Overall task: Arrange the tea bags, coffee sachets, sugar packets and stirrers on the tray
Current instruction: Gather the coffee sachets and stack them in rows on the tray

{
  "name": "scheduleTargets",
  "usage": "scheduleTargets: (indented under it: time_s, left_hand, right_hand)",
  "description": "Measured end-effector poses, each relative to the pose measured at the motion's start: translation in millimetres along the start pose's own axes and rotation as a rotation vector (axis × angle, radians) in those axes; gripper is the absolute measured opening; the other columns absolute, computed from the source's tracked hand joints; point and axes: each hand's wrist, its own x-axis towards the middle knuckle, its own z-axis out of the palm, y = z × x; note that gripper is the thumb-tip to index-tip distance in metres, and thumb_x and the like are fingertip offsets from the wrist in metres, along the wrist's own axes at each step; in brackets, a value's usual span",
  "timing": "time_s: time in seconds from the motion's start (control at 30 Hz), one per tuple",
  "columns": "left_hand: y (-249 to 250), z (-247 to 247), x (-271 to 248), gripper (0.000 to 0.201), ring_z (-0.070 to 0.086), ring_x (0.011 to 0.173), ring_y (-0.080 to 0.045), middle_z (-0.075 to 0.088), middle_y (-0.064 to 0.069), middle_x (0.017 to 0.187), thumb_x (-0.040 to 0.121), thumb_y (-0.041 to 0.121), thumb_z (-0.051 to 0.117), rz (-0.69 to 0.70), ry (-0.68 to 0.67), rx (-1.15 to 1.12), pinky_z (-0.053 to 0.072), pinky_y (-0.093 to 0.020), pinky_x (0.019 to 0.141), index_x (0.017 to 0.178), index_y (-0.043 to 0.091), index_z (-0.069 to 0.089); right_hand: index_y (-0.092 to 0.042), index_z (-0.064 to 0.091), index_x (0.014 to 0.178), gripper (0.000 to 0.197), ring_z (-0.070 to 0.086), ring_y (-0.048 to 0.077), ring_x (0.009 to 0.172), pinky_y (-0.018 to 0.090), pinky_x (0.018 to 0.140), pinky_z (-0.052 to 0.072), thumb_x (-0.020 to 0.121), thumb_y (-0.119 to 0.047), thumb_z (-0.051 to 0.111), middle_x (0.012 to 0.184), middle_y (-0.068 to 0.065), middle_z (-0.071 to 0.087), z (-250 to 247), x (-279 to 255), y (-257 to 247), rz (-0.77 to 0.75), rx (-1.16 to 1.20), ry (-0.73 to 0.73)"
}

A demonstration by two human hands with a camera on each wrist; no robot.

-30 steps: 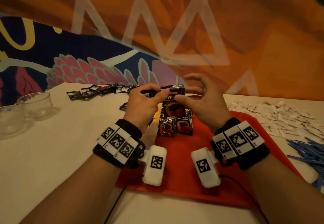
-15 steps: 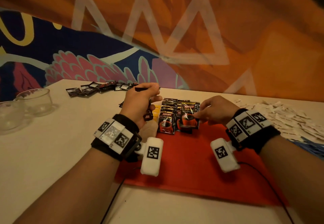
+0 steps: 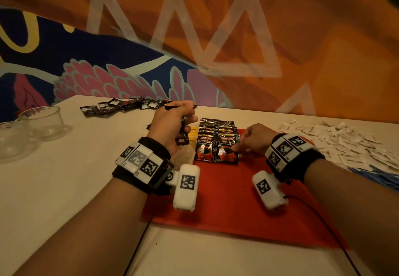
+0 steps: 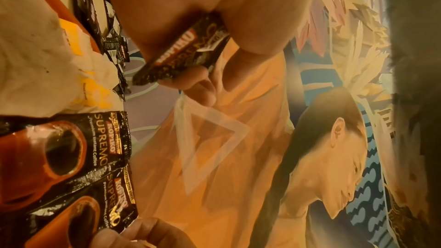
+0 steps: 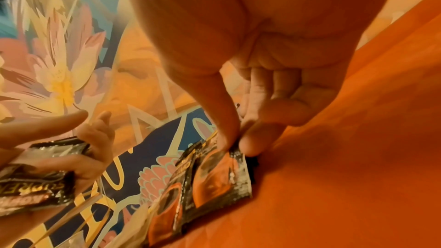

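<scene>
Two overlapping rows of black coffee sachets [image 3: 217, 144] lie on the red tray [image 3: 237, 202]. My right hand [image 3: 251, 140] pinches the right edge of the front right sachet [image 5: 222, 174] between thumb and fingertip. My left hand [image 3: 172, 122] hovers left of the rows and grips a few more coffee sachets [image 4: 183, 54], one hanging down. Yellow tea bags [image 3: 192, 134] peek out between my left hand and the rows. White sugar packets [image 3: 336, 146] are heaped at the right. Blue stirrers [image 3: 380, 176] lie below that heap.
Loose coffee sachets [image 3: 121, 107] are scattered along the far left of the white table [image 3: 64, 185]. Two glass bowls [image 3: 41, 122] stand at the left edge. A painted mural wall rises right behind the table.
My right hand took a sachet from the raised left hand and brought it down onto the front of the right row. My left hand lowered and shifted slightly left.
</scene>
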Motion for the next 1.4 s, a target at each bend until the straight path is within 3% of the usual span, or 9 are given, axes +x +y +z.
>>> scheduleTargets:
  time_s: [0.27,0.47,0.73,0.83,1.0,1.17,1.23,1.33,1.4]
  left_hand:
    - [-1.6,0.9,-0.5,0.015,0.065,0.068,-0.013,0.066,-0.008,0.089,0.095,0.010,0.064,-0.016,-0.003,-0.004,0.043,-0.018,0.045,0.110,0.008,0.066]
    - [-0.6,3.5,-2.1,0.028,0.056,0.064,-0.012,0.058,-0.010,0.084,0.100,0.003,0.042,-0.038,-0.003,-0.043,0.050,-0.022,0.052,0.108,0.007,0.068]
    - [-1.9,5.9,-5.6,0.024,0.068,0.106,-0.034,0.068,-0.018,0.118,0.095,-0.001,0.060,0.007,-0.017,-0.018,0.061,-0.039,0.077,0.113,0.011,0.069]
    - [-4.8,5.9,-6.9,0.025,0.073,0.096,-0.030,0.071,-0.014,0.111,0.088,0.002,0.070,0.035,-0.053,0.034,0.060,-0.037,0.072,0.111,0.010,0.069]
    - [-6.9,11.9,-11.5,0.018,0.071,0.079,-0.019,0.072,-0.008,0.092,0.089,0.008,0.070,0.118,-0.103,0.063,0.058,-0.027,0.064,0.106,0.004,0.066]
    - [-5.6,11.9,-7.6,0.052,0.067,0.088,-0.019,0.070,-0.008,0.098,0.089,0.056,0.056,0.056,-0.085,0.069,0.055,-0.033,0.080,0.109,0.009,0.066]
    - [-7.0,10.2,-5.0,0.061,0.061,0.085,-0.019,0.065,-0.009,0.099,0.093,0.064,0.048,-0.044,-0.066,0.101,0.052,-0.031,0.074,0.110,0.008,0.066]
    - [-9.2,10.1,-8.5,0.052,0.059,0.071,-0.015,0.067,-0.003,0.085,0.095,0.057,0.052,-0.186,-0.221,0.166,0.049,-0.027,0.065,0.103,0.008,0.069]
    - [-10.2,12.3,-9.8,0.033,0.064,0.075,-0.016,0.072,-0.004,0.086,0.098,0.037,0.059,-0.131,-0.268,0.145,0.052,-0.030,0.073,0.104,0.006,0.069]
  right_hand:
    - [-0.012,0.061,0.080,0.026,0.067,0.025,0.081,0.042,0.085,0.051,0.074,-0.019,0.085,0.081,0.010,0.075,0.2,-0.5,2.7,-0.004,0.046,0.023]
    - [-0.012,0.062,0.082,0.024,0.056,0.014,0.061,0.034,0.068,0.047,0.079,-0.026,0.081,0.074,0.007,0.069,-6.3,-4.5,2.7,-0.023,0.073,0.036]
    - [-0.019,0.069,0.086,0.022,0.064,0.011,0.071,0.025,0.061,0.045,0.081,-0.038,0.078,0.079,-0.001,0.069,2.3,-30.0,-25.4,-0.405,0.131,0.179]
    - [-0.019,0.072,0.090,0.024,0.067,0.005,0.067,0.022,0.062,0.050,0.076,-0.034,0.084,0.078,-0.003,0.072,12.8,-42.5,-37.3,-0.477,0.186,0.080]
    - [-0.021,0.070,0.090,0.018,0.074,0.022,0.072,0.030,0.066,0.058,0.079,-0.011,0.080,0.080,0.000,0.076,19.0,-50.4,-42.5,-0.497,0.223,0.077]
    - [-0.021,0.076,0.092,0.014,0.070,0.009,0.066,0.023,0.065,0.054,0.080,-0.014,0.079,0.086,-0.008,0.074,15.0,-44.4,-31.1,-0.598,0.215,0.322]
    - [-0.025,0.076,0.087,0.015,0.070,0.004,0.073,0.024,0.072,0.055,0.081,-0.012,0.078,0.083,-0.011,0.074,16.0,-41.9,-28.4,-0.676,0.256,0.398]
    - [-0.038,0.069,0.076,0.039,0.070,0.001,0.079,0.022,0.076,0.057,0.082,0.001,0.071,0.083,-0.014,0.073,17.9,-42.4,-27.6,-0.791,0.279,0.442]
    - [-0.035,0.068,0.077,0.045,0.071,0.004,0.086,0.019,0.077,0.057,0.082,0.010,0.064,0.093,-0.010,0.073,18.1,-46.7,-28.6,-0.846,0.288,0.419]
